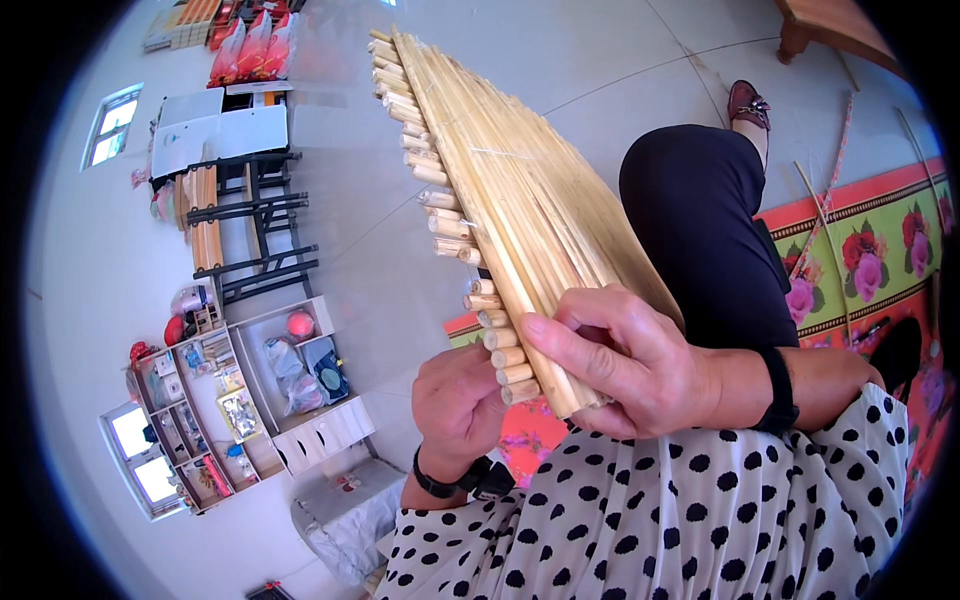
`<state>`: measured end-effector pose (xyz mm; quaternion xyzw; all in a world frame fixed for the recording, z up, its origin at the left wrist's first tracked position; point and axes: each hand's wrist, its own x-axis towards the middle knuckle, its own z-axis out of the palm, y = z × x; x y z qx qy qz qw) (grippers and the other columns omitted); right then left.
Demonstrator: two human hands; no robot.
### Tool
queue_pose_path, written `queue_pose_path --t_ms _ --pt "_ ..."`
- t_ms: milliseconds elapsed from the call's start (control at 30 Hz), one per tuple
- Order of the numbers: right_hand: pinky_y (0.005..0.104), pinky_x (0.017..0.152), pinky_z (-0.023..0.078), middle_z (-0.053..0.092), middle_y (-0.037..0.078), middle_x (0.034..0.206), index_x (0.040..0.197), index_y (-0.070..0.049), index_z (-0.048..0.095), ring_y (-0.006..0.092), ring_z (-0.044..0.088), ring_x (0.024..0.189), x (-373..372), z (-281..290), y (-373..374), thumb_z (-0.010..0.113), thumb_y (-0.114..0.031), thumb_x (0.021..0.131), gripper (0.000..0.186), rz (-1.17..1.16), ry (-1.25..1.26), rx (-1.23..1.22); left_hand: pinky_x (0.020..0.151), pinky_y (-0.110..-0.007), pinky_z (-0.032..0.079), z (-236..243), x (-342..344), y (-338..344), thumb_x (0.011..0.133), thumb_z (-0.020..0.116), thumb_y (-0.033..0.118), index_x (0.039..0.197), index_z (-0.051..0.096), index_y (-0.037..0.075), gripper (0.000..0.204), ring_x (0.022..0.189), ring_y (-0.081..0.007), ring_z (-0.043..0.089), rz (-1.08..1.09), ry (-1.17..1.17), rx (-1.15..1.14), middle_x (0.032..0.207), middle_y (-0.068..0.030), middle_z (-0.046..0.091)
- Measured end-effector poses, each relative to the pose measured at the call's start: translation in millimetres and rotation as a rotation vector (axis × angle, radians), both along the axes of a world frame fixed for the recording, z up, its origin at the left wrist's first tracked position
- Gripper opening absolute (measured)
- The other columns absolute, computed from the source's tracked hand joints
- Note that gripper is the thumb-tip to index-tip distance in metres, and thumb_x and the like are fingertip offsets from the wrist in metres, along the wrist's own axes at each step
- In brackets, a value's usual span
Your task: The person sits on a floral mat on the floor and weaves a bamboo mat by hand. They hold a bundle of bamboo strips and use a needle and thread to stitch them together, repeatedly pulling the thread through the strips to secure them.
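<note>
A mat of pale straw-coloured stalks (500,160), likely sorghum or reed, tilts up and away from my lap. Its long stalks lie side by side, and cut ends of crosswise stalks stick out along its left edge. My right hand (630,365) grips the near end, thumb on top and fingers bent around it. At the lower left corner, beside the round cut ends, my left hand (455,405) is closed with its fingers curled in; the mat partly hides them, and what they pinch is not visible. A fine thread seems to cross the mat's face.
A floral cloth (860,240) with loose thin stalks (825,240) lies on the right, by my dark-trousered leg (700,220). Shelves (215,400) with bags and small goods stand left, near folded black-legged furniture (250,220). A wooden furniture leg (795,42) is far right.
</note>
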<state>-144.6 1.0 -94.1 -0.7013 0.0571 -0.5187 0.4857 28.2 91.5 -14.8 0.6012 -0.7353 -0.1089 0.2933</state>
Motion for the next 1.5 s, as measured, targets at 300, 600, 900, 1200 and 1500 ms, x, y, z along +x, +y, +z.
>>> queue_pose_path --t_ms 300,600,900,1200,1500 --pt "0.0343 0.075 0.048 0.051 0.016 0.109 0.135 0.007 0.048 0.0278 0.054 0.084 3 2 0 0.069 -0.004 0.072 0.068 -0.034 -0.026 -0.049 0.050 -0.031 0.048 8 -9 0 0.086 0.067 0.009 0.089 0.064 0.002 0.009 0.055 -0.0277 0.063 0.042 0.017 0.014 0.074 -0.0136 0.067" --pt "0.0338 0.074 0.049 0.051 0.018 0.106 0.131 0.011 0.048 0.0276 0.055 0.083 2 5 1 0.066 -0.002 0.073 0.062 -0.025 0.001 -0.084 0.053 -0.030 0.049 14 -11 6 0.085 0.069 0.010 0.090 0.065 0.003 0.010 0.059 -0.0262 0.064 0.116 -0.079 0.052 0.077 -0.0124 0.067" --pt "0.0351 0.077 0.051 0.051 0.020 0.104 0.129 0.017 0.046 0.0301 0.056 0.087 -4 10 -1 0.063 0.002 0.070 0.063 -0.077 0.101 -0.167 0.052 -0.029 0.047 8 -15 21 0.080 0.067 -0.003 0.091 0.059 0.000 0.014 0.056 -0.0217 0.061 0.242 -0.004 0.090 0.070 -0.0106 0.064" --pt "0.0335 0.072 0.052 0.051 0.020 0.102 0.127 0.019 0.047 0.0294 0.057 0.082 -4 11 -2 0.062 0.007 0.067 0.063 -0.204 0.112 -0.250 0.047 -0.026 0.043 2 -17 7 0.080 0.063 -0.009 0.086 0.058 0.001 0.012 0.052 -0.0183 0.059 0.184 0.092 0.019 0.066 -0.0086 0.062" --pt "0.0329 0.071 0.052 0.051 0.021 0.102 0.127 0.019 0.048 0.0300 0.058 0.081 -4 13 2 0.060 0.009 0.065 0.064 -0.212 0.151 -0.247 0.045 -0.025 0.042 5 -24 0 0.082 0.066 -0.004 0.083 0.058 0.001 0.010 0.050 -0.0152 0.058 0.153 0.114 0.027 0.063 -0.0072 0.058"
